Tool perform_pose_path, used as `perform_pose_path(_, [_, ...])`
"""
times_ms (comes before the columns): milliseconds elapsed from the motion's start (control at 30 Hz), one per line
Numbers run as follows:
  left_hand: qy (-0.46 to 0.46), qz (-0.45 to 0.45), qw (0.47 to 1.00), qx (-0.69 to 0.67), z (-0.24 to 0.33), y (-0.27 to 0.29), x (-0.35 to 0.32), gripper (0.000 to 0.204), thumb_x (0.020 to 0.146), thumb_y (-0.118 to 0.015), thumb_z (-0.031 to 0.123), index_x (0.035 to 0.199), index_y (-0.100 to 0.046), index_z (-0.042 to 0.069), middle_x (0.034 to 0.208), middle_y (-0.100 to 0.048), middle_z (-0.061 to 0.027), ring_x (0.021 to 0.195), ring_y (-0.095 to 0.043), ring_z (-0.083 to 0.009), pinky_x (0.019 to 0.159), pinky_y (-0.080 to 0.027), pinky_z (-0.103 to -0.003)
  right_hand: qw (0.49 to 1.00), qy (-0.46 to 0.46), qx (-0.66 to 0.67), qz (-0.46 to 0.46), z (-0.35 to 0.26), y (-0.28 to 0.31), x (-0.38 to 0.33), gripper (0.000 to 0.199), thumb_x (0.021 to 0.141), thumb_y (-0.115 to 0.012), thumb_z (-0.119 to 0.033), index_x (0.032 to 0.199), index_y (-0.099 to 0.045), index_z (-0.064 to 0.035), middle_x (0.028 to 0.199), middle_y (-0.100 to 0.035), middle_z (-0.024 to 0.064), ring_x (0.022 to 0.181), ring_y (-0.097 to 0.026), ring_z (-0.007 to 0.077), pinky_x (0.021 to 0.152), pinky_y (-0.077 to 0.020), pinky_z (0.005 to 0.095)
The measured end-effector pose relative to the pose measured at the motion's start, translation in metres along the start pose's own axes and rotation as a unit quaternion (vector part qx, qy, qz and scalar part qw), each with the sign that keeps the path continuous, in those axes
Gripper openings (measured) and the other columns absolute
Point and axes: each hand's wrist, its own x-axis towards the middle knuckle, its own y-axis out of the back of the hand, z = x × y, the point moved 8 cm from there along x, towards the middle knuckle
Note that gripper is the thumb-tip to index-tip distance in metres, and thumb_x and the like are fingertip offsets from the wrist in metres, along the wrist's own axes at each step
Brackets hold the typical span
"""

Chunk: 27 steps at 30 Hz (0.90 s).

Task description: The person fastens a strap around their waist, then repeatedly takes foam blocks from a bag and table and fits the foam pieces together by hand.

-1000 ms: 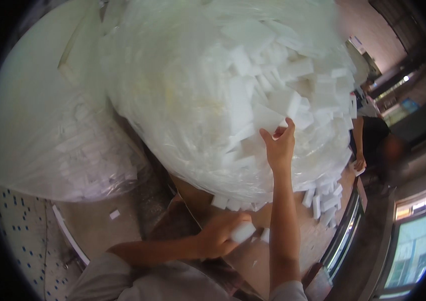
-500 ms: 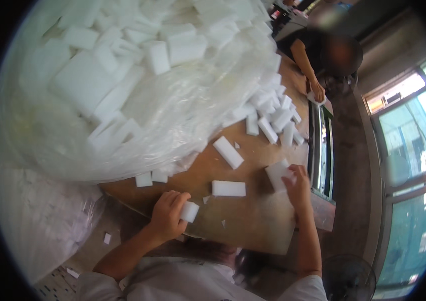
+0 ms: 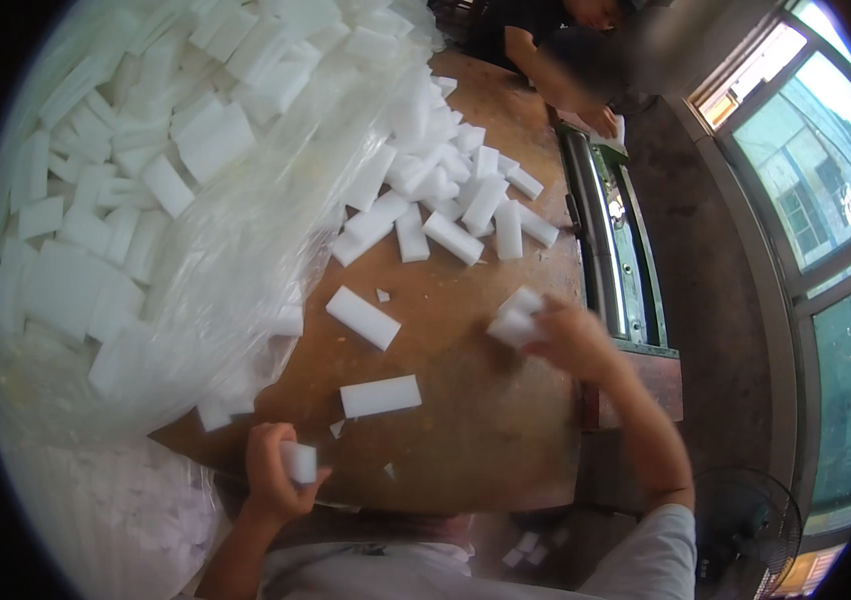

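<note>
My left hand (image 3: 273, 478) is closed around a small white foam block (image 3: 299, 462) near the front edge of the wooden table (image 3: 475, 420). Farther right, my right hand (image 3: 577, 342) grips a white foam piece (image 3: 515, 326) by its right side, just above the tabletop. Motion blurs that piece, and I cannot tell whether it is one block or two. Between my hands lie two loose foam blocks: a flat one (image 3: 381, 396) and, beyond it, a slanted one (image 3: 363, 318). Small foam scraps are scattered beside them.
A large clear plastic bag (image 3: 235, 300) full of white blocks fills the left side. Blocks spill from it into a pile (image 3: 455, 195). Along the table's right edge runs a metal roller machine (image 3: 610, 250). A co-worker's hand (image 3: 600, 122) rests at its far end. A fan (image 3: 745, 530) stands lower right.
The whole view has shifted, showing more of the pile. My right hand has moved its foam piece away from me, toward the pile. The left hand keeps its block, now turned more upright.
</note>
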Motion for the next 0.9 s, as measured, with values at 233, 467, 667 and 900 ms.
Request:
perform_pose_path(233, [0.034,0.000,0.995,-0.090,-0.013,-0.005,-0.003,0.064,0.084,-0.069,0.044,0.124,-0.046,-0.001,0.103,-0.054,-0.0183,0.089,-0.053,-0.0335,0.078,-0.044,-0.042,0.983,0.088,-0.137,0.084,0.139,0.082,0.016,0.032,0.070,-0.080,-0.024,0.093,-0.070,-0.0038,0.112,-0.062,0.0165,0.106,-0.060,0.0349,0.092,-0.0481,0.0436])
perform_pose_path(467, [0.016,-0.019,0.999,-0.035,-0.003,-0.008,0.004,0.057,0.083,-0.071,0.032,0.124,-0.047,-0.001,0.108,-0.055,-0.0194,0.094,-0.055,-0.0350,0.082,-0.045,-0.043,0.988,0.100,-0.110,0.048,0.175,0.050,0.018,0.031,0.074,-0.078,-0.023,0.092,-0.069,0.0010,0.115,-0.061,0.0221,0.107,-0.059,0.0385,0.094,-0.0476,0.0445])
perform_pose_path(667, [0.024,-0.022,0.996,-0.080,0.002,-0.004,0.008,0.053,0.081,-0.066,0.012,0.128,-0.044,-0.002,0.115,-0.051,-0.0214,0.099,-0.052,-0.0360,0.088,-0.043,-0.043,0.991,-0.011,-0.114,0.066,0.236,0.068,-0.080,0.032,0.075,-0.077,-0.019,0.095,-0.066,0.0028,0.102,-0.062,0.0205,0.103,-0.060,0.0388,0.093,-0.0478,0.0452])
perform_pose_path(900, [0.200,-0.040,0.900,-0.384,0.020,-0.022,0.016,0.050,0.088,-0.062,-0.002,0.134,-0.043,-0.004,0.126,-0.052,-0.0156,0.114,-0.058,-0.0220,0.097,-0.047,-0.035,0.855,-0.166,0.424,0.250,0.054,0.044,-0.082,0.022,0.080,-0.078,-0.016,0.089,-0.066,0.0007,0.097,-0.067,0.0093,0.081,-0.065,0.0197,0.073,-0.0496,0.0338])
